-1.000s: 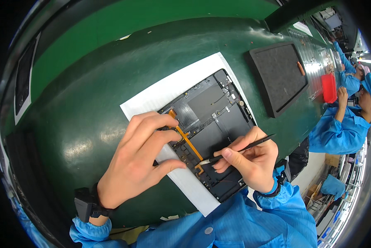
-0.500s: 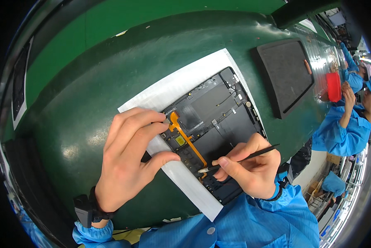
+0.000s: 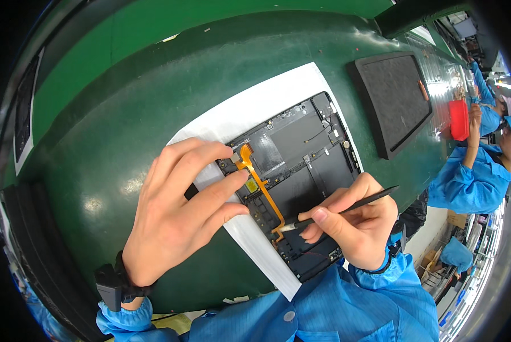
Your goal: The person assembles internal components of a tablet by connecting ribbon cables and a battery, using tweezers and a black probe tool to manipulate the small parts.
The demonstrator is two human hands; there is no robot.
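A black tablet housing lies open on a white sheet, its inner parts showing. Along its left side runs an orange flex cable. In my right hand is a slim black brush, pinched between thumb and fingers. The brush's pale tip meets the lower end of the cable. My left hand rests at the housing's left edge with fingers apart; its index fingertip is by the cable's upper end, another fingertip touches lower along it, and the thumb lies over the sheet's edge.
On the green table, a dark foam tray with a small copper-coloured piece stands at the far right. Beyond it are a red bin and clear plastic trays. A co-worker in blue sits at the right.
My left fingers have spread, one coming down onto the cable. The brush tip has shifted slightly right onto the cable's lower end. The housing and sheet sit slightly further right in view.
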